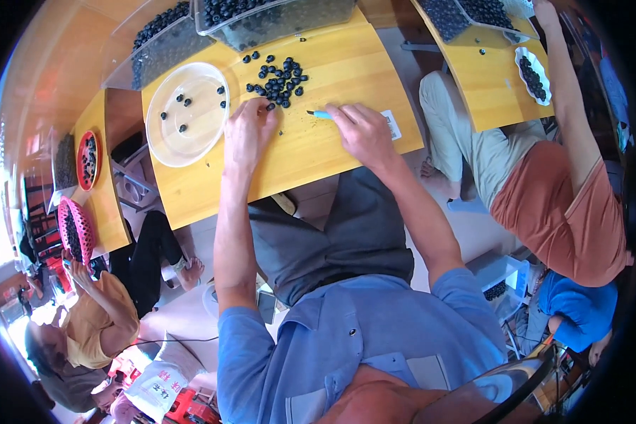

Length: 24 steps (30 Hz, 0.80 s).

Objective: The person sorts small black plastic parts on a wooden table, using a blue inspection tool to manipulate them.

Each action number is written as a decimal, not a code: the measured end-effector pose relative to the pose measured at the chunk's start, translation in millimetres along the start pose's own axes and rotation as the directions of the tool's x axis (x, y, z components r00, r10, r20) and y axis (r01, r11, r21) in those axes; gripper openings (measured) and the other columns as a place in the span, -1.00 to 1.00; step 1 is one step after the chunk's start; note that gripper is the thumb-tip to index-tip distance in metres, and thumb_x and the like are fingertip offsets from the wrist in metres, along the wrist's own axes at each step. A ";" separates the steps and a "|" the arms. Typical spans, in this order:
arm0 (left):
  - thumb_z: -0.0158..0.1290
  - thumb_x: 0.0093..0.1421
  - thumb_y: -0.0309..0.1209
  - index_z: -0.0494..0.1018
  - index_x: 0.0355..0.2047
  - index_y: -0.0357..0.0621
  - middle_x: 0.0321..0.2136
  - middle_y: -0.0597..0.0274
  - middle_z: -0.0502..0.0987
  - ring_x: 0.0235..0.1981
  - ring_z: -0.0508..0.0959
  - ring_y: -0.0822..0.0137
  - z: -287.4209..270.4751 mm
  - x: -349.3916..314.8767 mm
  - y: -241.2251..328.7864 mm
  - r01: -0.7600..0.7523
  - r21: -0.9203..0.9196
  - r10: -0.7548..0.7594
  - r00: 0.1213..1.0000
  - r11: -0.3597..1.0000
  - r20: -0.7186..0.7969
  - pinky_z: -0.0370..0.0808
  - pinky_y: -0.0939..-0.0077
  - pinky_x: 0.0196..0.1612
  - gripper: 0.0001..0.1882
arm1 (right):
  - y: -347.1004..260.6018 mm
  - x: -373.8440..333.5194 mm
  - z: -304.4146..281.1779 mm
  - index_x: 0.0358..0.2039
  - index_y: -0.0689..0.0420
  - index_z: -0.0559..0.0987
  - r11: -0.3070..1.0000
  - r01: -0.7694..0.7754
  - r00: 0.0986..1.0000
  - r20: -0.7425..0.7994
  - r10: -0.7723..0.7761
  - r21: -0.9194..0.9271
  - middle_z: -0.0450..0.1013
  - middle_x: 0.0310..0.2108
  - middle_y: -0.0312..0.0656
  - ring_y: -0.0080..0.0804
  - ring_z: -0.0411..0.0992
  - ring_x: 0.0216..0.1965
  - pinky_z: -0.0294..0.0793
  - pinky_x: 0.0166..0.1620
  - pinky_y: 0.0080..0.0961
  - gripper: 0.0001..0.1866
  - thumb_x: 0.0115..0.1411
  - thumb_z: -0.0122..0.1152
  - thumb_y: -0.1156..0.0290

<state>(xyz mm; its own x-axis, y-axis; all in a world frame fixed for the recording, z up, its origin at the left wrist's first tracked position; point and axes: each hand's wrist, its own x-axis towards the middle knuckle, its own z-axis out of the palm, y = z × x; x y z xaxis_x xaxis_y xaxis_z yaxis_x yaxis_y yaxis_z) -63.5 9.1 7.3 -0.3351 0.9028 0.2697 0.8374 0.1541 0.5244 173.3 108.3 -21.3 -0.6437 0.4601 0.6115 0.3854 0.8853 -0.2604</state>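
My left hand [249, 134] rests low over the yellow table [325, 152], thumb and fingertips closed around a dark round berry-like ball [271, 107]. To its right, my right hand [364, 133] grips a small knife [321, 114] with a light-blue handle; its short dark tip points left toward the other hand. Just beyond my left fingers lies a loose pile of similar dark balls [281, 83]. Left of that hand is a round clear plastic tray [159, 148] with several balls spread inside. Small crumbs dot the wood between my hands.
Clear bins [275, 27] full of dark balls stand at the table's far edge. A white label [391, 125] lies near my right hand. Co-workers sit at side tables, with a white dish [519, 60] at right and red [97, 157] and pink baskets [85, 225] at left.
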 end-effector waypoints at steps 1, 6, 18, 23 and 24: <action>0.28 0.20 -0.51 0.65 -0.14 -0.23 -0.30 0.02 0.72 -0.25 0.73 0.15 2.1 -4.8 7.8 0.141 -0.133 -0.141 0.990 0.981 0.014 0.66 0.27 -0.10 -0.79 | -0.2 -0.3 0.4 -0.08 0.19 0.69 1.000 0.006 1.000 -0.004 -0.006 0.011 0.52 -0.40 -0.23 -0.29 0.55 -0.36 0.58 -0.31 -0.31 -0.67 0.09 0.27 0.55; 0.33 0.22 -0.44 0.65 -0.12 -0.25 -0.37 0.21 0.74 -0.35 0.72 0.48 27.5 -24.7 35.6 0.340 -0.457 -0.372 0.928 0.822 0.022 0.65 0.53 -0.19 -0.76 | -1.8 1.0 -2.0 -0.06 0.17 0.70 0.999 0.038 0.998 -0.050 -0.036 0.036 0.53 -0.41 -0.22 -0.29 0.54 -0.41 0.55 -0.36 -0.31 -0.61 0.04 0.34 0.61; 0.34 0.27 -0.54 0.64 -0.09 -0.33 -0.29 0.28 0.70 -0.28 0.64 0.58 48.1 -35.2 46.5 0.294 -0.740 -0.380 0.923 0.605 0.057 0.61 0.65 -0.11 -0.78 | -3.4 0.0 -5.3 -0.05 0.18 0.67 0.997 0.070 0.996 -0.060 -0.068 0.021 0.52 -0.37 -0.24 -0.32 0.56 -0.36 0.59 -0.29 -0.35 -0.65 0.10 0.30 0.51; 0.36 0.27 -0.53 0.64 -0.10 -0.33 -0.29 0.28 0.70 -0.28 0.64 0.58 49.8 -36.7 45.7 0.301 -0.730 -0.387 0.921 0.614 0.055 0.61 0.66 -0.12 -0.77 | -2.3 -0.7 -4.1 -0.05 0.18 0.67 0.997 0.072 0.995 -0.070 -0.070 0.028 0.52 -0.36 -0.24 -0.32 0.55 -0.36 0.58 -0.30 -0.36 -0.64 0.09 0.29 0.50; 0.36 0.27 -0.53 0.64 -0.10 -0.33 -0.29 0.28 0.70 -0.28 0.64 0.59 50.5 -37.1 44.8 0.295 -0.726 -0.384 0.922 0.621 0.046 0.61 0.66 -0.13 -0.77 | -2.7 -0.7 -4.1 -0.05 0.18 0.67 0.997 0.072 0.995 -0.069 -0.070 0.028 0.52 -0.36 -0.24 -0.32 0.55 -0.36 0.58 -0.30 -0.36 -0.64 0.09 0.29 0.50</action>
<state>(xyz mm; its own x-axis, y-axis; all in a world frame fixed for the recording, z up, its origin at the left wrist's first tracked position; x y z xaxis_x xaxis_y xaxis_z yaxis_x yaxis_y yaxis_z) 8.3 2.7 -20.0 -0.6105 0.7919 0.0098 0.1076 0.0707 0.9917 175.3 105.3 -18.0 -0.6221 0.3910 0.6783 0.3188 0.9178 -0.2366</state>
